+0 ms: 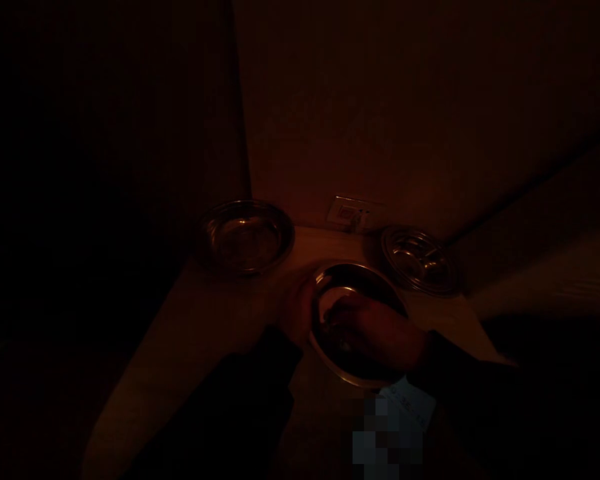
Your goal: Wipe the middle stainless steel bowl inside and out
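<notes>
The light is very dim. A round, shiny metal bowl (337, 377) sits on the table in front of me. At its left side my left hand (299, 310) is curled against the rim and steadies it. From the right, my right hand (375, 327) reaches over the rim into the bowl. Its fingers are bent downward and drawn together near the bowl's inner left side; what lies between them is too dark to make out. The bowl's contents are mostly hidden by that hand and by shadow.
A wide, shallow metal basin (245, 247) stands at the table's back left. Towards the back right is a round metal plate with raised dividers (420, 260). A wall socket plate (353, 212) sits behind the wooden table (180, 347). Pale printed paper (411, 403) shows below my right wrist.
</notes>
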A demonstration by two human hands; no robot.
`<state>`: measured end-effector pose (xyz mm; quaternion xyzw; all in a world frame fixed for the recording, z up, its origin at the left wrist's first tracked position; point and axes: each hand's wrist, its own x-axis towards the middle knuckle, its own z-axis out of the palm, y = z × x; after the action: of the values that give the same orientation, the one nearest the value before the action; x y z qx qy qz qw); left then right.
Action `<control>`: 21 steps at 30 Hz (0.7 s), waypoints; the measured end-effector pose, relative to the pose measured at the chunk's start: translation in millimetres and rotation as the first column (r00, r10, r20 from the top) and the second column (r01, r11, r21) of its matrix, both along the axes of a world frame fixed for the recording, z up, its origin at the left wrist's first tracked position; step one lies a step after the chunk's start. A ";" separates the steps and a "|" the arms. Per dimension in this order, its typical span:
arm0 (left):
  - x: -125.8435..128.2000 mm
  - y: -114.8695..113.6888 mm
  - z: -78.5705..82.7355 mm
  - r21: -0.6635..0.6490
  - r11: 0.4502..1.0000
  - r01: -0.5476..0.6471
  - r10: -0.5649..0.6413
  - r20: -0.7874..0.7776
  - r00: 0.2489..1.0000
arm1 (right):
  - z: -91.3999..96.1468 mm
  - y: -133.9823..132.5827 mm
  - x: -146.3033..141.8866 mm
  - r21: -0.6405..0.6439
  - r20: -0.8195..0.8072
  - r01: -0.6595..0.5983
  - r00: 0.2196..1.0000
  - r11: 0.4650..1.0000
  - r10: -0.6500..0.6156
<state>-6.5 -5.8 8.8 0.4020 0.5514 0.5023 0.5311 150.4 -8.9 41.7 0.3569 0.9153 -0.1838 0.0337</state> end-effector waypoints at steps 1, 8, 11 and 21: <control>0.6 -1.4 0.3 -0.017 1.000 -0.019 0.019 -0.016 1.000 | -1.8 2.4 -0.7 0.041 0.011 0.032 0.999 0.999 -0.032; 5.3 -2.0 -11.0 -0.022 0.997 -0.074 0.072 -0.062 0.995 | -11.0 21.2 -6.1 0.203 0.019 0.160 0.986 0.966 -0.167; 7.3 -3.9 -10.6 0.010 0.995 -0.104 0.105 -0.066 0.992 | -7.6 16.4 -9.0 0.174 0.022 0.097 0.994 0.980 -0.102; 8.8 -3.9 -16.8 0.063 0.983 -0.172 0.176 -0.053 0.983 | -9.0 23.2 -14.7 0.167 -0.017 0.104 0.995 0.980 -0.103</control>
<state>2.3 -9.6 -8.0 0.3822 0.5848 0.5507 0.4569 135.7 14.3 32.7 0.4050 0.9078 -0.1091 -0.0097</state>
